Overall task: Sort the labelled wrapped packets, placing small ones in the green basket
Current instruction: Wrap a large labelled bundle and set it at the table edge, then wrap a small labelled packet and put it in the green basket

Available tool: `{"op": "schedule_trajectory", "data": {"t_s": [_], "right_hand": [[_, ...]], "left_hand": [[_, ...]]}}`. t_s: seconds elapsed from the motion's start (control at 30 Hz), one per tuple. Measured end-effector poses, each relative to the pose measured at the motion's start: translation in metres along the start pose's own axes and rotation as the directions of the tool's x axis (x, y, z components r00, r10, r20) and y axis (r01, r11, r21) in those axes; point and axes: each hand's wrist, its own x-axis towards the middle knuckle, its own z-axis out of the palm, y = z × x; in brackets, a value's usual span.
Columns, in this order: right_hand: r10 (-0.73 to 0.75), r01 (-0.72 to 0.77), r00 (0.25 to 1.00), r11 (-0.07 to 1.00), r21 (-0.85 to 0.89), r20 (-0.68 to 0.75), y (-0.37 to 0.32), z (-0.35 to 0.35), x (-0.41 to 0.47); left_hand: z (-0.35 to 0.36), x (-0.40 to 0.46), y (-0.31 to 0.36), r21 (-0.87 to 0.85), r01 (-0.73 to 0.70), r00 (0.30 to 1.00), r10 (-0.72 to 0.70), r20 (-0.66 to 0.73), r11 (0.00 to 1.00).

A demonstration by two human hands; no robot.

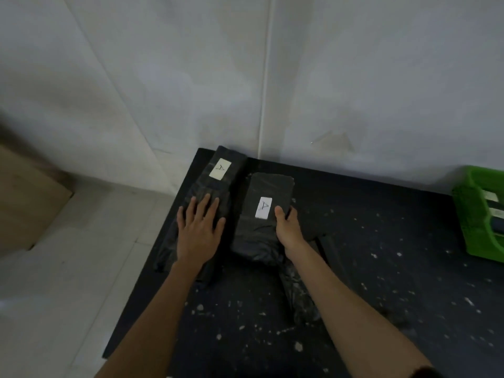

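Black and flecked with pale specks, the table top (381, 268) sits pushed into a corner of grey-white walls (163, 77), where a thin vertical seam (264, 91) runs down to the table's far edge. Off the table's left edge lie pale floor tiles (68, 268), and beyond them the blurred corner of a brown cardboard box (27, 200).

At the table's far left corner lies a long packet (215, 186) in black wrap, its cream label (220, 168) marked "A". The left hand (199, 230) rests flat on its near half, fingers straight and spread. Just beside it, toward the table's middle, a second black packet (261, 214) carries a white label (263, 207), also marked "A". The right hand (287, 225) grips this packet's right edge, thumb on top and fingers curled round the side. Near that packet, under the right forearm, more crumpled black wrap (300, 298) lies on the table.

At the table's far right edge stands the green basket (474, 214), partly cut off, with pale labelled items inside that are too blurred to read.
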Motion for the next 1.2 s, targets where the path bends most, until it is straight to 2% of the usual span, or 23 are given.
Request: {"op": "schedule_trajectory", "data": {"t_s": [0.13, 0.27, 0.4, 0.5, 0.63, 0.77, 0.83, 0.9, 0.93, 1.0, 1.03, 1.1, 1.13, 1.2], "right_hand": [[0.007, -0.007, 0.999, 1.000, 0.015, -0.050, 0.000, 0.027, 0.034], [-0.071, 0.068, 0.991, 0.997, -0.036, -0.116, -0.007, 0.043, 0.059], [-0.122, 0.089, 0.974, 0.981, -0.172, -0.191, -0.008, 0.050, 0.074], [-0.135, 0.044, 0.965, 0.929, -0.369, -0.226, 0.001, 0.049, 0.077], [-0.142, 0.068, 0.979, 0.904, -0.421, -0.148, 0.004, 0.030, 0.076], [-0.303, 0.222, 0.950, 0.814, -0.536, -0.067, 0.021, -0.012, 0.051], [-0.393, 0.294, 0.919, 0.736, -0.610, -0.032, 0.033, -0.036, 0.025], [-0.439, 0.341, 0.898, 0.669, -0.661, 0.019, 0.048, -0.057, -0.006], [-0.454, 0.357, 0.890, 0.632, -0.688, 0.045, 0.056, -0.066, -0.022], [-0.463, 0.376, 0.880, 0.547, -0.748, 0.104, 0.072, -0.082, -0.050], [-0.450, 0.376, 0.882, 0.491, -0.786, 0.140, 0.079, -0.090, -0.062], [-0.400, 0.363, 0.892, 0.354, -0.862, 0.212, 0.094, -0.104, -0.078], [-0.376, 0.355, 0.897, 0.299, -0.885, 0.233, 0.100, -0.109, -0.084], [-0.372, 0.353, 0.894, 0.246, -0.903, 0.248, 0.113, -0.116, -0.092]], "left_hand": [[0.004, 0.001, -0.002, 0.006, 0.000, 1.000, 0.000, -0.013, 1.000], [0.008, 0.001, -0.006, 0.005, -0.006, 1.000, 0.006, -0.026, 1.000], [0.010, 0.001, -0.006, 0.010, 0.000, 1.000, 0.001, -0.026, 1.000], [0.010, 0.001, -0.006, 0.008, 0.000, 0.999, 0.000, -0.037, 1.000], [0.011, 0.004, -0.009, 0.009, -0.017, 0.999, 0.017, -0.039, 1.000], [0.011, 0.007, -0.001, -0.056, -0.006, 0.993, -0.001, -0.122, 0.998], [0.010, 0.002, 0.018, -0.065, -0.068, 0.978, 0.053, -0.204, 0.996], [0.013, -0.011, 0.045, -0.094, -0.189, 0.955, 0.161, -0.249, 0.977], [0.017, -0.020, 0.061, -0.124, -0.236, 0.953, 0.204, -0.224, 0.964], [0.034, -0.041, 0.088, -0.206, -0.247, 0.968, 0.235, -0.084, 0.947], [0.044, -0.051, 0.099, -0.264, -0.197, 0.978, 0.208, 0.012, 0.944], [0.061, -0.070, 0.118, -0.391, -0.001, 0.967, 0.100, 0.235, 0.921], [0.067, -0.077, 0.125, -0.395, 0.092, 0.944, 0.046, 0.327, 0.914], [0.073, -0.083, 0.135, -0.329, 0.174, 0.916, -0.031, 0.399, 0.928]]}}
